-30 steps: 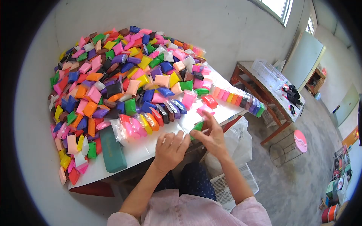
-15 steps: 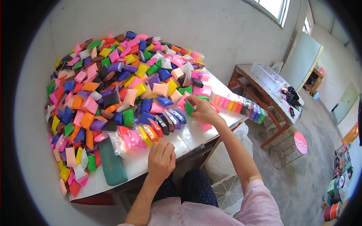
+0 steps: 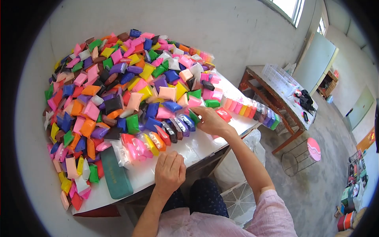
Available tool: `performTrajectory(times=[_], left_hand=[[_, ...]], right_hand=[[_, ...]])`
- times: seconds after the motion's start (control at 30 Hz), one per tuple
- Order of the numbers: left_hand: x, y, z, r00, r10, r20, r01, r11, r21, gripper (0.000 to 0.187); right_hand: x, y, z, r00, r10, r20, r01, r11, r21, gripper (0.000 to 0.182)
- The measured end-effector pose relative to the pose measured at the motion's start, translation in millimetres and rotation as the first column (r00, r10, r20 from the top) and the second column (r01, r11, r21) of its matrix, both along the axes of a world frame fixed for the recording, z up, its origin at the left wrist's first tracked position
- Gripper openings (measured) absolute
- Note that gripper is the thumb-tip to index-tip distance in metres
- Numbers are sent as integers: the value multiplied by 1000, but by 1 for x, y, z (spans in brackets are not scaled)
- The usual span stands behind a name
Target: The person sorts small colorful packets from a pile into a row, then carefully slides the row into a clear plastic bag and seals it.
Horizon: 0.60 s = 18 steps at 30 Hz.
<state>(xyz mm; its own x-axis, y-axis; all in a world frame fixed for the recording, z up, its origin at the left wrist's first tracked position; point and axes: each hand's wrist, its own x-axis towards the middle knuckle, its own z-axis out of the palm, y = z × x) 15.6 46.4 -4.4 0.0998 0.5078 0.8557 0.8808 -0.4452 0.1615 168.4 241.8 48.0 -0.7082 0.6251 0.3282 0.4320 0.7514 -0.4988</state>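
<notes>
My right hand (image 3: 213,121) pinches a small green plastic-wrapped packet (image 3: 194,117) just above the table, beside the end of a short row of packets. That row runs from pink packets (image 3: 138,148) and an orange packet (image 3: 157,141) to a blue packet (image 3: 187,122), all leaning side by side. My left hand (image 3: 170,170) is curled closed at the table's front edge, close to the orange packet; whatever its fingers hold, if anything, is hidden. Another green packet (image 3: 212,103) and a red packet (image 3: 224,114) lie behind and beside my right hand.
A big heap of many-coloured packets (image 3: 114,91) covers the white table (image 3: 197,148) up to the wall. A green case (image 3: 115,173) lies at its front left. Another packet row (image 3: 252,111) extends right. A stool (image 3: 314,149) and side table (image 3: 292,114) stand on the right.
My right hand has moved slightly left and toward me with the green packet, down to the row's end. My left hand stays closed in nearly the same place.
</notes>
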Motion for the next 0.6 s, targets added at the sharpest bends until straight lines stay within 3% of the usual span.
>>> performTrajectory(times=[0.13, 0.53, 0.6], left_hand=[[0, 0, 0, 1000, 4, 2, -4, 1000, 3, 19], [1, 0, -1, 1000, 19, -9, -19, 1000, -19, 17], [1, 0, -1, 1000, 23, -17, -23, 1000, -20, 16]], right_hand=[[2, -5, -6, 1000, -23, -14, 24, 998, 65, 60], [1, -15, -7, 991, -128, 28, 129, 991, -21, 65], [5, -15, -12, 991, -135, -22, 136, 990, 40, 67]])
